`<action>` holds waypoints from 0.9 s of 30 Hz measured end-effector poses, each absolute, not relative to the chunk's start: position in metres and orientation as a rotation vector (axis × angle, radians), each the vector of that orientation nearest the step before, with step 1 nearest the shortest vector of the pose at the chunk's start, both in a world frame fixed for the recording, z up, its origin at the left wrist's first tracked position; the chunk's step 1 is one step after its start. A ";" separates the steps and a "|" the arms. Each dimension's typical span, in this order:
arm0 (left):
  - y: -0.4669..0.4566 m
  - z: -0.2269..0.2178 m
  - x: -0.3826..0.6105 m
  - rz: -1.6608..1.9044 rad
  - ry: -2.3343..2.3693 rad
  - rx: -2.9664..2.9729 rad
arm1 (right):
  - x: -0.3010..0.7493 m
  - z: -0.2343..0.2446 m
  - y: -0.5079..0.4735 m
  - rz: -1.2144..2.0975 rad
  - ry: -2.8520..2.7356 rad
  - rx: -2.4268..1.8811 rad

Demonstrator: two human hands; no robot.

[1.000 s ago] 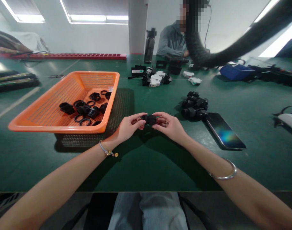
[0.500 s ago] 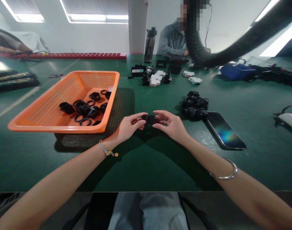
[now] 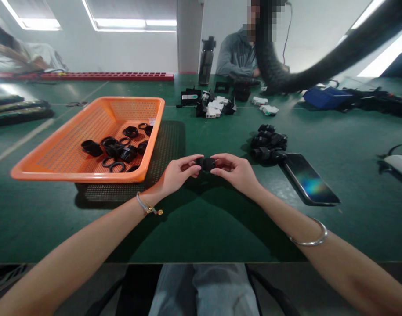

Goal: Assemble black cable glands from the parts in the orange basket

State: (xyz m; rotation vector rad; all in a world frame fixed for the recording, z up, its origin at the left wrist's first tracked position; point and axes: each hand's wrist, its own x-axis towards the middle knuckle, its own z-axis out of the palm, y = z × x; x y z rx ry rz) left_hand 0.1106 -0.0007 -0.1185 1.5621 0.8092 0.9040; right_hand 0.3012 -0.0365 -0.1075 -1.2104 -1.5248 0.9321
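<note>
Between my two hands, above the table, is a black plastic cable gland, lying sideways. My left hand pinches its left end between thumb and fingers, hiding part of it. At the other end, the thumb and fingertips of my right hand close round the gland. An orange basket to the left holds several black threaded parts and thin black rings. Right of my hands lies a pile of black cable glands.
A phone touches the pile at right. White and black parts lie farther back, near a dark bottle. A thick black hose hangs at upper right. A person sits across the green table.
My right thumb and fingers have closed in slightly on the gland's right end. My left hand stays in place. At far left, another person's arm has shifted.
</note>
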 end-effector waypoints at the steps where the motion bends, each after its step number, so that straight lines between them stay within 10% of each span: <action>1: -0.001 -0.118 0.110 0.903 0.811 1.566 | 0.301 -0.108 -0.036 0.939 -1.518 -1.213; 27: -0.002 -0.119 0.110 0.904 0.821 1.670 | 0.302 -0.111 -0.035 1.021 -1.497 -1.278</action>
